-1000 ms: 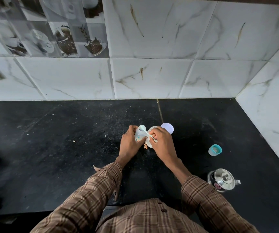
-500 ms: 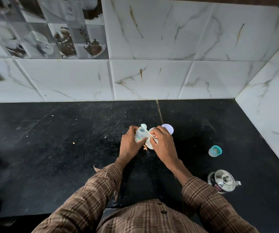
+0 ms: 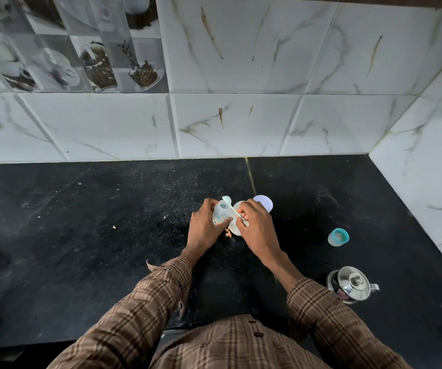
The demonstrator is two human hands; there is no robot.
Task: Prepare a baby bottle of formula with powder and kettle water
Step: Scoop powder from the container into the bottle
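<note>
1. The step in hand, as I judge it, is spooning powder into the baby bottle [image 3: 221, 214]. The left hand [image 3: 203, 230] wraps around the bottle and holds it tilted, low over the black bench [image 3: 81, 249], near its middle.
2. The right hand [image 3: 254, 227] pinches the handle of a pale scoop [image 3: 231, 209], whose bowl sits at the bottle's mouth.
3. To do this well, keep the bottle steady and its mouth turned up enough that powder falls in and not onto the bench. Tip the scoop slowly, right over the opening.
4. Just behind the right hand sits a white powder tub [image 3: 237, 225], mostly hidden, with a round white lid [image 3: 263, 202] lying just beyond it. Short trips between tub and bottle would limit spilling.
5. Whether the bottle holds any powder or water yet cannot be told.
6. The water is likely to come from the steel kettle [image 3: 351, 284], which stands lidded and well apart at the right, near the bench's front edge.
7. Count: one bottle, one scoop, one tub, one lid, one kettle, and one teal-rimmed cap [image 3: 338, 237] lying alone between the kettle and the wall. I take it for the bottle's top.
8. A few small crumbs dot the bench beside the hands.
</note>
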